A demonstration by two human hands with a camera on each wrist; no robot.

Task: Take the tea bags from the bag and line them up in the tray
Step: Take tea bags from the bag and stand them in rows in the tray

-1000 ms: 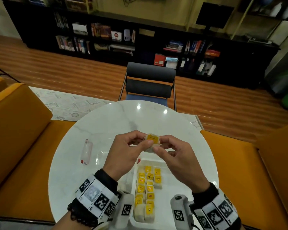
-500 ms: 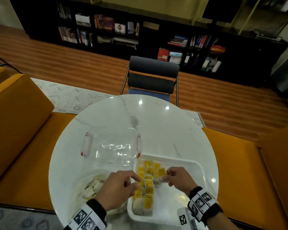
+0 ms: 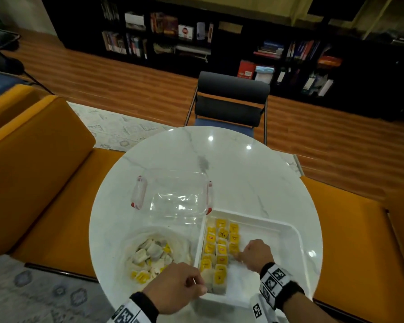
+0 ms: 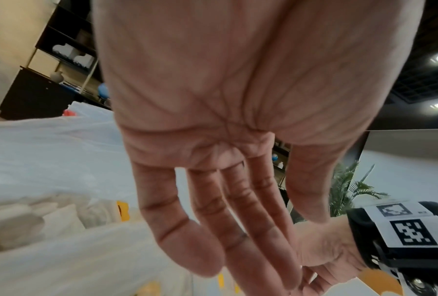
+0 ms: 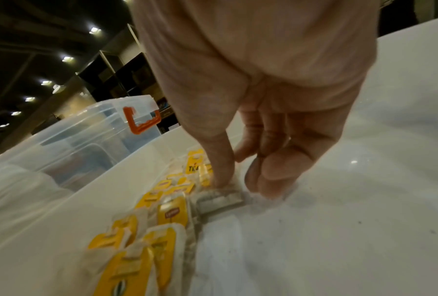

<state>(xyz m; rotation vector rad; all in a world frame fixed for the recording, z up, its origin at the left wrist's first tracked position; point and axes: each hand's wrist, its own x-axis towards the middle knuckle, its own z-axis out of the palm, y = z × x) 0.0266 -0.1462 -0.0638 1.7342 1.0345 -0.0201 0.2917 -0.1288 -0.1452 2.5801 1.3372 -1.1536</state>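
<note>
Round white marble bench (image 3: pixel 243 183), seen from above. White tray (image 3: pixel 287 231) at the near right part of the bench, with tea bags (image 3: pixel 217 245) lined up in rows along its left side – yellow tags facing up. Right hand (image 3: pixel 254 252) down inside the tray, just right of the rows; thumb tip pressing on one tea bag (image 5: pixel 220 201) at the end of the right row, other fingers (image 5: pixel 276 172) nearly straight with tips on the tray floor beside it – not curled around the bag. Left of the tray, touching or almost touching it, clear plastic bag (image 3: pixel 154 250) lying open, more tea bags heaped inside. Left hand (image 3: pixel 175 287) at the near left corner of the tray, between bag and tray; fingers spread and relaxed in the wrist view, nothing held. Behind the tray's far left corner, clear container (image 3: pixel 175 197) with red clips.
</note>
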